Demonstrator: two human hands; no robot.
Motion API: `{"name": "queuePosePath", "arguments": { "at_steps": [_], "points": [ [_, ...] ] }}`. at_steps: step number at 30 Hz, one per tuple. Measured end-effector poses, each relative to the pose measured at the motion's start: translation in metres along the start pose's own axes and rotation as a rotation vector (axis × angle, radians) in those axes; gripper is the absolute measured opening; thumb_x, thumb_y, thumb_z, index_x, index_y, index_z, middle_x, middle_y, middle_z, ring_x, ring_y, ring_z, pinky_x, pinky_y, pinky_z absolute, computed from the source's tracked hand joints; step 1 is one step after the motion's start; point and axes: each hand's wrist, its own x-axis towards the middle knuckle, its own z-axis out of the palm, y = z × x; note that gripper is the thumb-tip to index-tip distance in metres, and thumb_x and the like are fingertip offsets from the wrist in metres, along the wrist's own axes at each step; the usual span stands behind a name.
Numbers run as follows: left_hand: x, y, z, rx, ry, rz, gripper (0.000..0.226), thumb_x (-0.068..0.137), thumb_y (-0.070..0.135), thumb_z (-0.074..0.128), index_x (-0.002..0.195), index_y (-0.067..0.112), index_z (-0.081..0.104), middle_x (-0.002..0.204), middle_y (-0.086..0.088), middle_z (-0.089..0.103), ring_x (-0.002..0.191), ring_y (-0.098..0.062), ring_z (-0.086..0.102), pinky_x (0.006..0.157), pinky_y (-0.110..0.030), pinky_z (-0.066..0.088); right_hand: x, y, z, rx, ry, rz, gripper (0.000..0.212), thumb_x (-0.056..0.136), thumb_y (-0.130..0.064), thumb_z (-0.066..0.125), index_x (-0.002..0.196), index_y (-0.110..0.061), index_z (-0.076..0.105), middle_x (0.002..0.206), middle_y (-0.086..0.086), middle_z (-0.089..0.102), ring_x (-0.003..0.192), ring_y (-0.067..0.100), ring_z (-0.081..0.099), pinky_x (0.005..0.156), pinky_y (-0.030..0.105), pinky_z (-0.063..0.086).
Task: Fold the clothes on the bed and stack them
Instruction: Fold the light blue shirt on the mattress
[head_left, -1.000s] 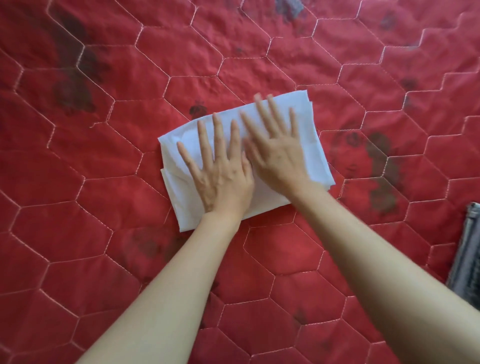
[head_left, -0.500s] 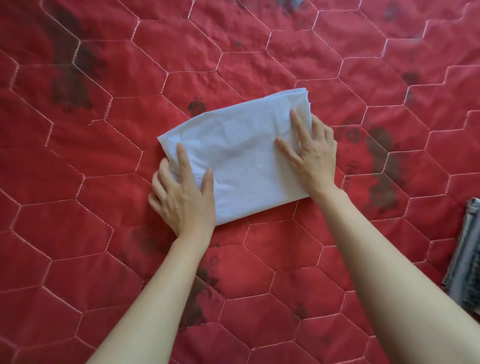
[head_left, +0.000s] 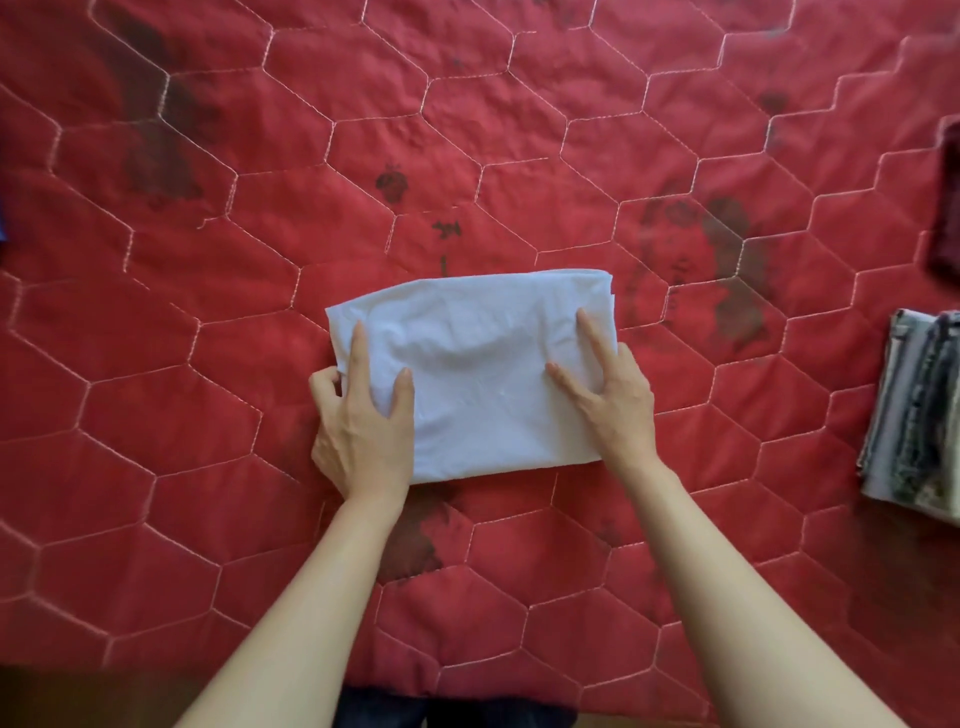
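Note:
A white garment (head_left: 483, 364), folded into a small rectangle, lies on the red quilted bed cover (head_left: 208, 291). My left hand (head_left: 363, 421) grips its left edge: thumb and forefinger lie on top, the other fingers curl under the side. My right hand (head_left: 610, 400) grips the right edge the same way, with thumb and forefinger on top and the rest tucked beneath. A stack of folded grey and white patterned clothes (head_left: 919, 410) sits at the right edge of the view.
A dark maroon cloth (head_left: 948, 208) lies at the upper right edge. A sliver of blue fabric (head_left: 2, 228) shows at the far left. The near edge of the bed runs along the bottom, with dark trousers (head_left: 452, 714) below it.
Both hands left the top of the white garment and slid outward to its left and right edges, curling fingers under them. The view has shifted, showing the folded stack at the right.

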Motion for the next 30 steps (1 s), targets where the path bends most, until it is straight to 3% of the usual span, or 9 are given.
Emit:
{"name": "queuePosePath", "arguments": {
  "at_steps": [2,5,8,13,17,24,27,30],
  "points": [
    [-0.012,-0.013,-0.003,-0.054,-0.016,0.052,0.061,0.087,0.037,0.064,0.144,0.040,0.041,0.108,-0.003,0.044,0.072,-0.013,0.045,0.067,-0.031,0.038,-0.032,0.008,0.006,0.049,0.008,0.064,0.067,0.084,-0.050,0.066,0.142,-0.050,0.034,0.095,-0.006,0.054,0.086,0.010,0.052,0.076,0.024,0.035],
    [-0.021,-0.026,-0.009,-0.140,-0.071,0.170,0.062,0.086,0.025,0.070,0.143,0.026,0.046,0.100,-0.005,0.040,0.072,-0.005,0.036,0.075,-0.019,0.036,-0.066,0.021,0.009,0.208,0.038,0.190,0.066,0.080,-0.045,0.073,0.137,-0.054,0.040,0.079,-0.022,0.061,0.077,-0.007,0.056,0.074,0.006,0.038],
    [-0.020,-0.024,-0.014,-0.164,-0.138,0.237,0.060,0.084,0.018,0.073,0.140,0.020,0.050,0.095,-0.008,0.042,0.077,-0.014,0.043,0.080,-0.009,0.032,-0.080,0.027,0.005,0.285,0.094,0.230,0.065,0.079,-0.039,0.076,0.136,-0.048,0.046,0.078,-0.043,0.058,0.076,-0.021,0.053,0.075,-0.003,0.035],
    [-0.017,0.008,-0.015,-0.190,-0.168,0.290,0.056,0.083,0.014,0.073,0.136,0.020,0.055,0.095,-0.006,0.042,0.080,-0.012,0.043,0.079,0.005,0.025,-0.080,0.021,-0.015,0.309,0.164,0.225,0.062,0.081,-0.034,0.076,0.137,-0.039,0.050,0.087,-0.036,0.056,0.080,-0.010,0.052,0.074,-0.004,0.034],
    [-0.018,0.040,-0.006,-0.199,-0.212,0.361,0.053,0.084,0.018,0.073,0.134,0.021,0.057,0.099,-0.005,0.042,0.081,-0.011,0.044,0.077,0.006,0.025,-0.077,0.026,-0.041,0.308,0.234,0.226,0.061,0.081,-0.029,0.075,0.137,-0.033,0.051,0.105,-0.004,0.070,0.090,0.004,0.054,0.072,-0.004,0.033],
    [-0.037,0.118,0.016,-0.243,-0.249,0.478,0.054,0.083,0.018,0.074,0.134,0.022,0.057,0.099,-0.003,0.041,0.082,-0.010,0.044,0.078,0.006,0.027,-0.059,0.052,-0.117,0.280,0.326,0.197,0.057,0.080,-0.029,0.076,0.134,-0.030,0.056,0.127,-0.007,0.064,0.107,0.001,0.053,0.082,-0.006,0.027],
    [-0.053,0.165,0.035,-0.272,-0.242,0.509,0.054,0.083,0.018,0.074,0.134,0.024,0.057,0.099,-0.002,0.040,0.077,-0.004,0.040,0.075,0.006,0.028,-0.041,0.072,-0.162,0.260,0.365,0.178,0.057,0.080,-0.030,0.076,0.133,-0.029,0.057,0.129,-0.006,0.063,0.110,0.006,0.057,0.085,-0.002,0.028],
    [-0.073,0.215,0.061,-0.301,-0.214,0.546,0.055,0.082,0.016,0.074,0.134,0.024,0.057,0.098,-0.002,0.041,0.079,-0.008,0.043,0.074,0.007,0.027,-0.019,0.100,-0.211,0.252,0.394,0.132,0.058,0.080,-0.029,0.077,0.134,-0.025,0.056,0.132,-0.005,0.061,0.115,0.007,0.056,0.090,-0.002,0.028]
  ]
}}
